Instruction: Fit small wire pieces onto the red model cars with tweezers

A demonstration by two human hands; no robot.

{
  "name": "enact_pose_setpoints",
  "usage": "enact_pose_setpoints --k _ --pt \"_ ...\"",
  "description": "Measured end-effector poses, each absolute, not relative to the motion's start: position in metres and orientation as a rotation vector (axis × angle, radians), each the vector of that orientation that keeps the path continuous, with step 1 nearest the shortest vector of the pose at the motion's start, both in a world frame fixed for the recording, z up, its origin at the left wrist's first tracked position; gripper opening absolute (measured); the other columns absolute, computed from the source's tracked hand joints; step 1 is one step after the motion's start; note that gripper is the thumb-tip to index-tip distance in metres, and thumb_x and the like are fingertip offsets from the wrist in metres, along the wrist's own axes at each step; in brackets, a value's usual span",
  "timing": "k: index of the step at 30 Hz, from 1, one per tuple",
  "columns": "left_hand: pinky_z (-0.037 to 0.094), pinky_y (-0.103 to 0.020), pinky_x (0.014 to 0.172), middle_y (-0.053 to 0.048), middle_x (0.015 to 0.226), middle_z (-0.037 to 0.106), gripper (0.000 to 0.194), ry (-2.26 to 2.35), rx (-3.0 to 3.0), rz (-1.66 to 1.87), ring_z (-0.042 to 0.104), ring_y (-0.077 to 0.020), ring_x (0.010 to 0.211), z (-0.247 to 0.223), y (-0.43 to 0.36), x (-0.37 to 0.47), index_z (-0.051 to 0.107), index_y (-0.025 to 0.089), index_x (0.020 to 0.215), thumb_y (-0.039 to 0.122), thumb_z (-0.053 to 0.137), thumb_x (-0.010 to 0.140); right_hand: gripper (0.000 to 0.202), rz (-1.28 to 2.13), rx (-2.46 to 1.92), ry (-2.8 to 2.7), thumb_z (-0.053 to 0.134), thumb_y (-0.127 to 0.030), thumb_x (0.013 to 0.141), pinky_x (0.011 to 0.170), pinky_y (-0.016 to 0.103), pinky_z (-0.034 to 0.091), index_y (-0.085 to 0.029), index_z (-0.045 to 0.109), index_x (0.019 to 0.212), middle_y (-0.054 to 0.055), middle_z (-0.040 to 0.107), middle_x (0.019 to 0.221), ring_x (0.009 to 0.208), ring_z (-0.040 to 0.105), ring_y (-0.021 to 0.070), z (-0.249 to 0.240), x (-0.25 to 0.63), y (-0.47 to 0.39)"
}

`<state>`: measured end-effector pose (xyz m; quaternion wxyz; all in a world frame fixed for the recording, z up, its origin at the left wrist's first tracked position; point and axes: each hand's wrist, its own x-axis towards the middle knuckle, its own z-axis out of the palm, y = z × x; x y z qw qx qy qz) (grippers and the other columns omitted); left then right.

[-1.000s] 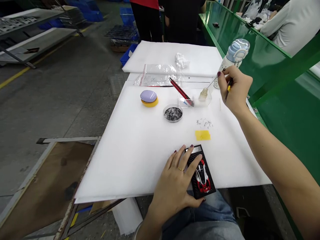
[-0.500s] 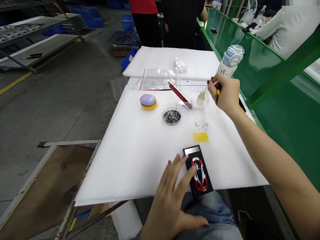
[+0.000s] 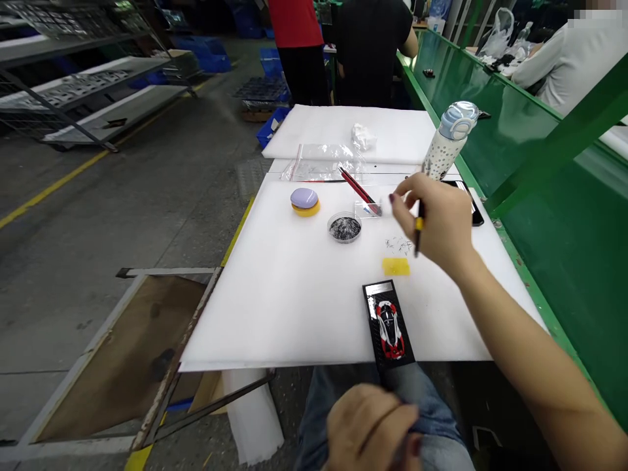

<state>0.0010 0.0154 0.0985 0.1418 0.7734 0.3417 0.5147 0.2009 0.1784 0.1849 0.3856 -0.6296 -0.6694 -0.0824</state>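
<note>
My right hand is above the right side of the white table, its fingers closed on a thin black tool with a yellow band. Low in the picture, over my lap, my left hand is curled and blurred; whether it holds anything is hidden. A black plate with a red and white model car lies at the table's front edge, touched by neither hand. Beyond it are a yellow pad, scattered dark slivers and a round clear dish of black slivers.
A lilac and yellow oval case, red tweezers, a clear bag and crumpled tissue lie farther back. A bottle and a phone stand and lie at the right, near a green barrier. People are beyond the table.
My left hand has drawn back from the model car toward my lap and curled. My right hand has moved slightly left and nearer, still with the tool. The view has shifted.
</note>
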Motion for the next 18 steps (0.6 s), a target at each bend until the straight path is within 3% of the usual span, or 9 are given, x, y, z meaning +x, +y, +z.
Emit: enact_pose_setpoints --k 2,4,7,10,14,18 --pt "0.061 -0.034 0.074 -0.006 0.089 0.074 0.02 0.724 2.472 1.485 0.069 -0.0205 0.082 0.124 0.037 0.033 0.069 0.016 0.106 0.023 0.056 0.093 0.012 -0.35 -1.727 -1.813 0.057 -0.028 0.092 0.064 0.035 0.031 -0.022 0.066 0.088 0.007 0.071 0.077 0.077 0.059 0.0255 0.189 0.176 0.175" --pt "0.059 -0.044 0.085 -0.015 0.104 0.072 0.027 0.963 2.545 1.445 0.066 -0.0289 0.099 0.143 0.051 0.065 0.068 0.011 0.112 0.028 0.059 0.093 0.017 -0.444 -1.833 -1.902 0.052 -0.026 0.095 0.067 0.037 0.031 -0.021 0.068 0.092 0.011 0.073 0.082 0.086 0.06 0.03 0.191 0.16 0.174" --pt "0.059 -0.043 0.076 -0.016 0.098 0.069 0.017 1.119 2.6 1.368 0.063 -0.029 0.094 0.155 0.051 0.099 0.068 0.008 0.099 0.018 0.064 0.086 0.024 -0.484 -1.944 -1.946 0.046 -0.024 0.098 0.071 0.039 0.032 -0.02 0.07 0.099 0.014 0.074 0.088 0.094 0.06 0.0322 0.191 0.155 0.175" --pt "0.055 -0.035 0.061 -0.006 0.08 0.064 0.005 0.921 2.649 1.328 0.058 -0.0215 0.076 0.154 0.039 0.114 0.065 0.015 0.084 0.018 0.068 0.081 0.024 -0.482 -2.029 -1.935 0.047 -0.025 0.098 0.074 0.04 0.032 -0.018 0.07 0.104 0.016 0.075 0.093 0.097 0.06 0.033 0.189 0.165 0.173" --pt "0.058 -0.041 0.083 -0.017 0.107 0.068 0.025 1.144 2.523 1.316 0.06 -0.0291 0.105 0.151 0.032 0.123 0.067 0.008 0.104 0.027 0.069 0.087 0.022 -0.472 -2.14 -1.878 0.053 -0.026 0.097 0.077 0.042 0.032 -0.016 0.07 0.105 0.018 0.076 0.096 0.098 0.062 0.0347 0.185 0.182 0.17" --pt "0.055 -0.034 0.071 -0.011 0.095 0.067 0.02 0.999 2.625 1.394 0.063 -0.0242 0.09 0.148 0.029 0.129 0.069 0.008 0.102 0.014 0.066 0.084 0.021 -0.5 -2.203 -1.801 0.056 -0.028 0.095 0.079 0.041 0.031 -0.015 0.069 0.105 0.018 0.076 0.095 0.099 0.063 0.0357 0.181 0.192 0.174"
